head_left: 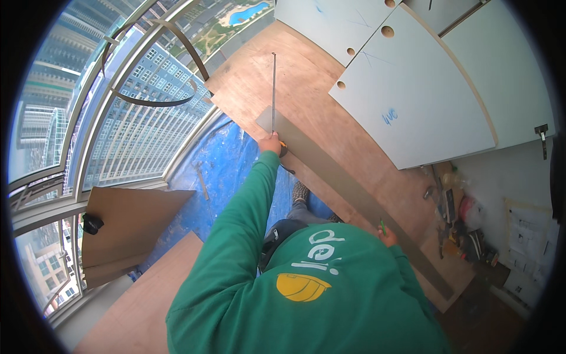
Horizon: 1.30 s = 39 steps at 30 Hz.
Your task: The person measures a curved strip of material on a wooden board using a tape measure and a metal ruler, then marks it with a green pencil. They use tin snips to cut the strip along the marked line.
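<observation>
Near the long strip's far end, my left hand (269, 143) is closed around a tape measure (283, 150), its orange and black case partly hidden by the fingers. The narrow blade (273, 88) runs out straight away from me over the plywood sheet (330, 112). A long grey-brown strip of board (354, 186) lies slantwise on that sheet, from beside my left hand down past my right. At the sheet's near edge, my right hand (388, 237) holds a slim green pencil or pen (382, 226) upright, close to the strip.
White panels (401, 112) with round holes stand at the far right. Mixed tools (466, 236) lie by the right wall. Blue sheeting (215, 159) covers the floor. A brown board (124, 227) leans near the left window, and a curled edging strip (153, 103) hangs farther back.
</observation>
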Motion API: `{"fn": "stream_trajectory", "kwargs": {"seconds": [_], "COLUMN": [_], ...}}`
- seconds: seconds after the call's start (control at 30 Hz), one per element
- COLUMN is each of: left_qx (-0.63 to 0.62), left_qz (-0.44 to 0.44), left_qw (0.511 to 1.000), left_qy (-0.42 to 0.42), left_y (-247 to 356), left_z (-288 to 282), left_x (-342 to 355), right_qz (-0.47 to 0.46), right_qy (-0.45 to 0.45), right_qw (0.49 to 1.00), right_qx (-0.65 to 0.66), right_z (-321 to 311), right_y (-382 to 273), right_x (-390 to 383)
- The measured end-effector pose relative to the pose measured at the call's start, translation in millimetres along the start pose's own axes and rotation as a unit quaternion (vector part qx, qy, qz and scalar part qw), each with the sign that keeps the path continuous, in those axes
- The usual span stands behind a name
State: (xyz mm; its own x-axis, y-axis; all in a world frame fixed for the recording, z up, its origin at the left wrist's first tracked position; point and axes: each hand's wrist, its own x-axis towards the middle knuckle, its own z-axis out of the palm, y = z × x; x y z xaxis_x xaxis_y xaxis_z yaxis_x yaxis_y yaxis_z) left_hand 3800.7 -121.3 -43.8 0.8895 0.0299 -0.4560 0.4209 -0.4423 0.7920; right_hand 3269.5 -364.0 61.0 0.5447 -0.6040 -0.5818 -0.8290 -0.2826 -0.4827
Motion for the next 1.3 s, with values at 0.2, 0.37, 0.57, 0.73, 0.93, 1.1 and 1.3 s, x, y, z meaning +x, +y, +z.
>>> {"fn": "stream_trajectory", "kwargs": {"seconds": [0.2,0.37,0.57,0.73,0.93,1.1,1.3], "left_qx": [-0.091,-0.147,-0.219,-0.307,-0.273,-0.318,-0.274], "left_qz": [0.024,-0.002,-0.022,-0.134,-0.123,-0.15,-0.133], "left_qw": [0.995,0.987,0.956,0.861,0.819,0.815,0.861], "left_qy": [-0.02,-0.057,-0.192,-0.382,-0.489,-0.461,-0.408], "left_y": [-11.9,-2.9,25.9,60.7,49.3,57.8,47.1], "left_z": [-11.1,-7.6,1.6,14.2,33.7,29.3,30.3], "left_x": [3.6,-35.2,-109.3,-201.4,-249.3,-256.4,-243.9], "right_qz": [-0.002,0.001,-0.052,0.015,-0.06,0.019,-0.067], "right_qy": [-0.007,-0.028,-0.082,-0.107,-0.102,-0.189,-0.223], "right_qw": [1.0,0.998,0.995,0.973,0.964,0.934,0.931], "right_qx": [0.007,0.06,-0.022,0.204,0.238,0.302,0.28], "right_z": [5.5,3.2,-7.6,-14.7,-8.3,-6.6,-1.9], "right_y": [-8.3,-29.6,-105.5,-181.2,-239.2,-264.1,-261.1], "right_x": [1.9,-1.4,11.2,25.0,45.0,30.7,30.5]}}
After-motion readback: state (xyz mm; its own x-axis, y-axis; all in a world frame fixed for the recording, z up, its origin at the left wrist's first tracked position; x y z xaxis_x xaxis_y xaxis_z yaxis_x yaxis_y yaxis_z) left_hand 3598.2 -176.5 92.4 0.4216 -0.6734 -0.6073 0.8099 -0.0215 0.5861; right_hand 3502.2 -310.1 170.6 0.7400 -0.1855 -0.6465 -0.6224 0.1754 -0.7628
